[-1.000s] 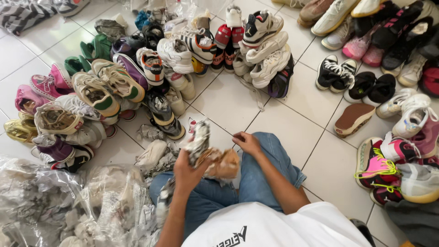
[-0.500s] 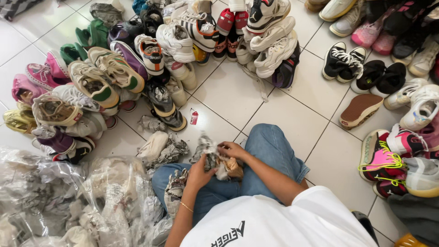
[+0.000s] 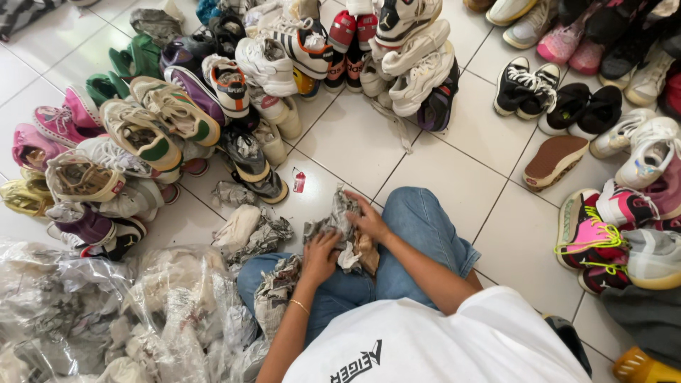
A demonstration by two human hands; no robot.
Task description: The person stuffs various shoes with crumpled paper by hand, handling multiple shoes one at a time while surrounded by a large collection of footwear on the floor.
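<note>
shoes cover most of the white tile floor (image 3: 454, 184), and this is the biggest thing in view. one big pile of shoes (image 3: 177, 120) stands to the left and in front of the person, another group of shoes (image 3: 610, 128) lies to the right, some in pairs and one brown shoe (image 3: 555, 162) with the sole up. several shoes in the left pile already have crumpled paper inside the opening, so i judge that part of the work is done; for the shoes on the right i cannot tell if they are filled.

at the lower left is a large clear plastic bag (image 3: 106, 319) full of crumpled paper, so a lot of paper is left. between the bag and the pile some loose paper balls (image 3: 252, 230) lie on the floor, just beside the person's knee in blue jeans (image 3: 418, 227).

on the lap is the wad of paper (image 3: 340, 230), grey newspaper with a brown piece in it. the left hand (image 3: 320, 257) is closed around its lower side and the right hand (image 3: 369, 221) presses on its top with bent fingers, so both hands hold the same wad. no shoe is in the hands or on the lap. i judge that this wad is only being shaped and is not yet inside any shoe.

a small red and white tag (image 3: 299, 182) lies alone on the tile near the pile.
</note>
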